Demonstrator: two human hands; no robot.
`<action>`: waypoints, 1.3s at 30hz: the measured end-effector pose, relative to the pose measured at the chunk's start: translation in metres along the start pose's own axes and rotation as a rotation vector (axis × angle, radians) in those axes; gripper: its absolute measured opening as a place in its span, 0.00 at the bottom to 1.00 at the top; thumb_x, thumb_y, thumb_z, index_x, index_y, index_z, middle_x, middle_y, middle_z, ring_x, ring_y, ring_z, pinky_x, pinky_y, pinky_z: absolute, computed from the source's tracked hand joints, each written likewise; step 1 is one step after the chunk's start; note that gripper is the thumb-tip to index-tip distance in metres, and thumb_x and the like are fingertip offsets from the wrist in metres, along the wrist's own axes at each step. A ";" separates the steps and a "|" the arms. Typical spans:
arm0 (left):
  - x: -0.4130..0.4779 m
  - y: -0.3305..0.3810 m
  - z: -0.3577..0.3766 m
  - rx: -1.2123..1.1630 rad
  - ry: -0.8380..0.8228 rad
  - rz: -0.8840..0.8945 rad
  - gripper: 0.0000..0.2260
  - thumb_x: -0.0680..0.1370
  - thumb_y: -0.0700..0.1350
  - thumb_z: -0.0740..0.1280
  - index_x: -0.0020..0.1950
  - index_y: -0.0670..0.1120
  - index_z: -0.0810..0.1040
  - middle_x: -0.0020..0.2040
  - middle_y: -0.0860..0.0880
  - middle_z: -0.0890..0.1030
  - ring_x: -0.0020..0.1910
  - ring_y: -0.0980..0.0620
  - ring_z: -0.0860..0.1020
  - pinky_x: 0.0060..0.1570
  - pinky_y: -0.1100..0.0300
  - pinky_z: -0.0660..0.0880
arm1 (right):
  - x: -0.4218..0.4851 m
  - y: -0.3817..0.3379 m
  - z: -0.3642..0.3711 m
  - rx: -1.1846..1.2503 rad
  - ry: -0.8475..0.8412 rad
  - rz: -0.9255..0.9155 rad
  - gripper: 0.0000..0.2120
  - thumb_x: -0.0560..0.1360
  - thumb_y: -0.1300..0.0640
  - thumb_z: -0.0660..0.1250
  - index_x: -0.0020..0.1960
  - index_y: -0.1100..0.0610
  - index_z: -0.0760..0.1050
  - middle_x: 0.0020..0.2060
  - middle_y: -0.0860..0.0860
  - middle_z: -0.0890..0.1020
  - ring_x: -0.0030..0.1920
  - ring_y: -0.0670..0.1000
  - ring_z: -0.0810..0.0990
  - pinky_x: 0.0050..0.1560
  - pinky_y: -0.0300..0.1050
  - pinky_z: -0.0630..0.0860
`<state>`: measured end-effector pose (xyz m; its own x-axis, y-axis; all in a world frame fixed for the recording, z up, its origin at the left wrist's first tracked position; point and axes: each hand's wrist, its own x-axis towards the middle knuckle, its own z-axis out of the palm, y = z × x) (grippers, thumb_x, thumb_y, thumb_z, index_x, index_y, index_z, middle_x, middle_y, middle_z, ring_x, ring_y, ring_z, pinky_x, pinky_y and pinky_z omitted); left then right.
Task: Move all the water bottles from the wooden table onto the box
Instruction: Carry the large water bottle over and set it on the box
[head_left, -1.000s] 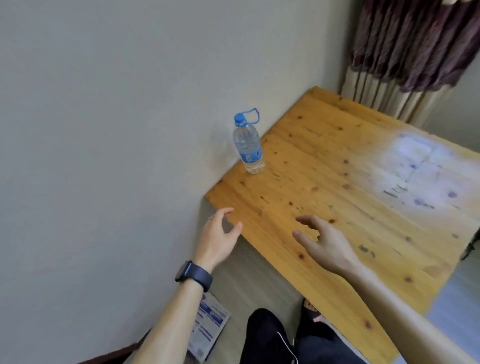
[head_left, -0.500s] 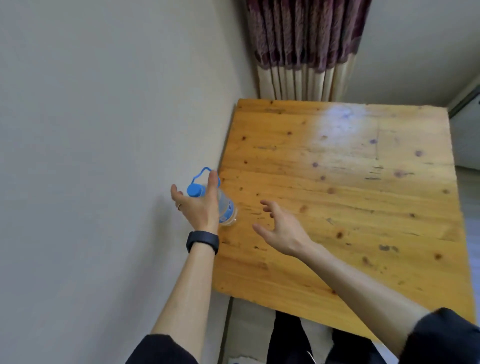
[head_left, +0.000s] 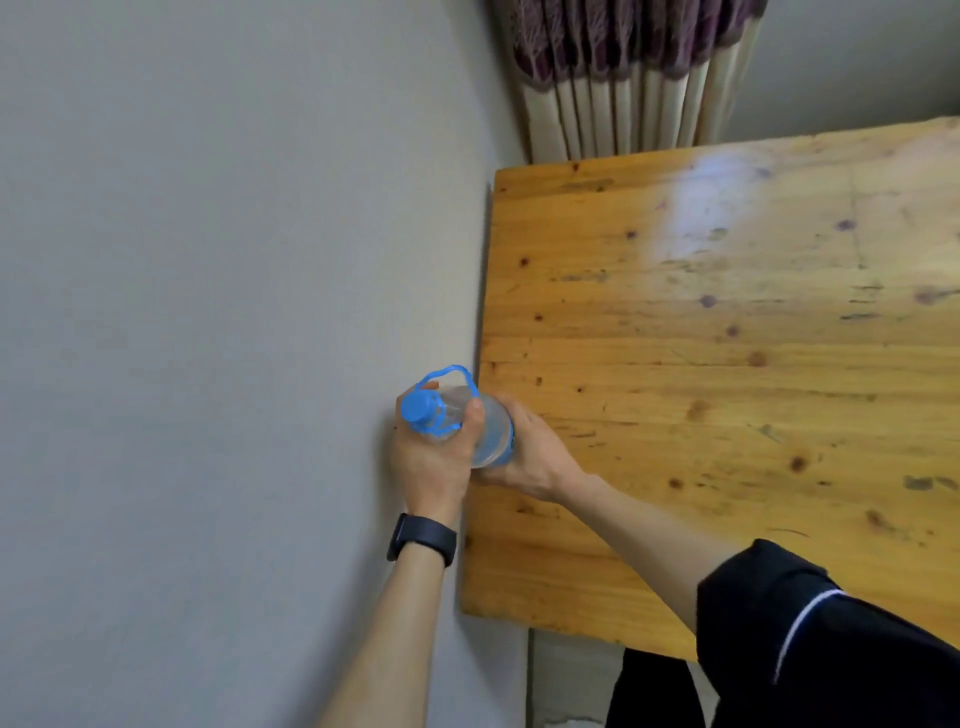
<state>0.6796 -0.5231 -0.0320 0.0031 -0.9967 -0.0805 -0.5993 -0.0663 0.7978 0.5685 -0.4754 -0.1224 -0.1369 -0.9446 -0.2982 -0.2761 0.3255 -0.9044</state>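
Both of your hands are clamped on the water bottle at the wall-side edge of the wooden table: the left hand wraps the shoulder under the blue cap, the right hand cups the lower body. Whether the base is clear of the wood cannot be told. Lift straight up, keep it upright, then turn toward the box, which is out of view.
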 end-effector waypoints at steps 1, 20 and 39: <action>0.005 -0.001 -0.004 0.018 -0.007 -0.005 0.30 0.65 0.65 0.71 0.60 0.48 0.78 0.53 0.53 0.84 0.50 0.58 0.82 0.50 0.70 0.75 | 0.000 -0.003 0.002 -0.001 0.015 0.006 0.46 0.60 0.42 0.81 0.72 0.49 0.65 0.62 0.46 0.78 0.61 0.51 0.77 0.61 0.51 0.75; -0.166 0.167 0.128 -0.312 -0.790 0.079 0.07 0.65 0.63 0.71 0.39 0.63 0.81 0.37 0.60 0.84 0.38 0.58 0.82 0.42 0.56 0.79 | -0.271 0.021 -0.211 -0.122 0.519 0.373 0.34 0.57 0.45 0.81 0.60 0.38 0.69 0.51 0.42 0.80 0.48 0.43 0.81 0.47 0.52 0.81; -0.554 0.477 0.345 -0.365 -1.099 0.635 0.06 0.68 0.56 0.73 0.40 0.55 0.83 0.42 0.52 0.85 0.46 0.48 0.84 0.55 0.40 0.79 | -0.634 0.119 -0.528 -0.140 1.252 0.294 0.38 0.55 0.42 0.79 0.62 0.43 0.68 0.52 0.44 0.78 0.50 0.50 0.79 0.50 0.50 0.78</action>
<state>0.1158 0.0134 0.1868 -0.9473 -0.3142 0.0630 -0.0061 0.2144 0.9767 0.1206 0.1841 0.1205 -0.9805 -0.1809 0.0769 -0.1703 0.5867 -0.7917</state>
